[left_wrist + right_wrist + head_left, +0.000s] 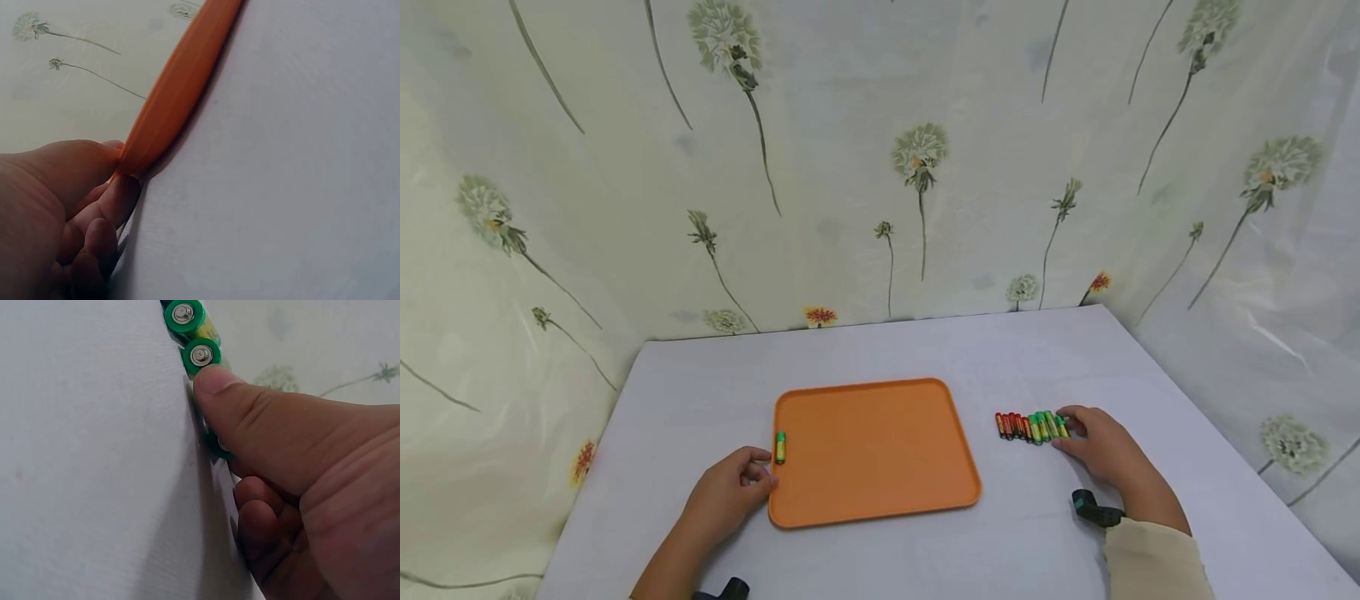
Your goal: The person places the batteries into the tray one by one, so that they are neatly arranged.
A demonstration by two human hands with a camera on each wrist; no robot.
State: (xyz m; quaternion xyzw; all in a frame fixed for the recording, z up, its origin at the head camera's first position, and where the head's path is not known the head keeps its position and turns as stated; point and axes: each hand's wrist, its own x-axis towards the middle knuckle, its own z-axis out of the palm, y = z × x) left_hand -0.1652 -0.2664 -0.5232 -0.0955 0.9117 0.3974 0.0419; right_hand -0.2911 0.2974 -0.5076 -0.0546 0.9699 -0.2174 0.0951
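In the head view an orange tray lies on the table, with one green-and-yellow battery standing out along its left edge. My left hand is at that edge; the left wrist view shows thumb and finger pinching the tray's rim. To the right of the tray, several red-and-black batteries and several green batteries lie side by side in a row. My right hand pinches the green battery at the row's right end between thumb and finger. Close up, the thumb partly covers it.
The table has a white cover. A flower-patterned sheet rises behind it and along both sides. Dark wrist devices show at the right wrist and the left wrist.
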